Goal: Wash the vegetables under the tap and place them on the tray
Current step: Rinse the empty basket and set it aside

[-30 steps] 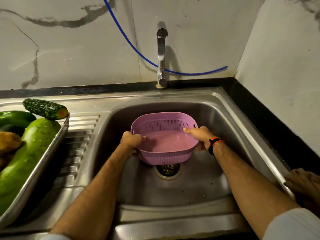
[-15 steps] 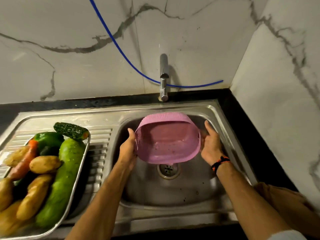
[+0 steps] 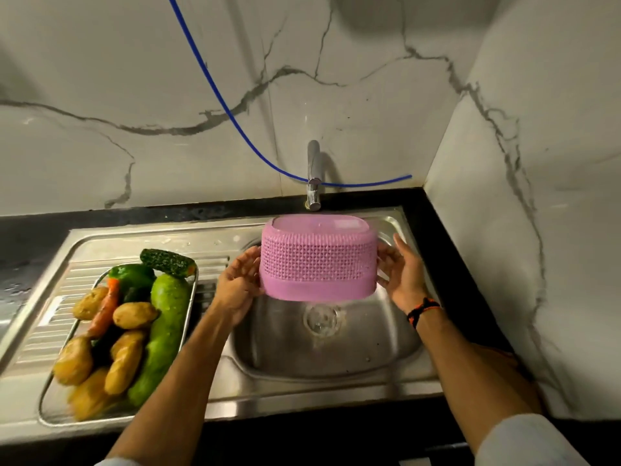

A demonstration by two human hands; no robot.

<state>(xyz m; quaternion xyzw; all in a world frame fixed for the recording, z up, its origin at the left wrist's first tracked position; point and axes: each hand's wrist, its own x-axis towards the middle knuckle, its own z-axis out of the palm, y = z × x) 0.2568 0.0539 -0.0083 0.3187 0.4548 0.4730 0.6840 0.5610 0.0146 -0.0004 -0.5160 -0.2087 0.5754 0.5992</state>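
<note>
A pink plastic colander basket (image 3: 317, 264) is held upside down above the sink bowl (image 3: 376, 344), below the tap (image 3: 314, 178). My left hand (image 3: 240, 280) holds its left end and my right hand (image 3: 400, 272) its right end, palms against the sides with fingers curved around it. Water falls from the basket's rim toward the drain (image 3: 321, 319). On the drainboard to the left, the steel tray (image 3: 188, 307) holds the vegetables: potatoes (image 3: 134, 314), a carrot (image 3: 106, 307), a long green gourd (image 3: 164, 334), a green pepper (image 3: 132, 275) and a bitter gourd (image 3: 166, 262).
A blue hose (image 3: 215, 85) runs down the marble wall behind the tap. A marble side wall (image 3: 524, 230) closes off the right. A black counter strip (image 3: 437, 230) borders the sink at the back and right.
The basket rose out of the sink bowl, tipped away from me, and is now fully inverted. Both hands moved up with it. The camera view pulled back and up.
</note>
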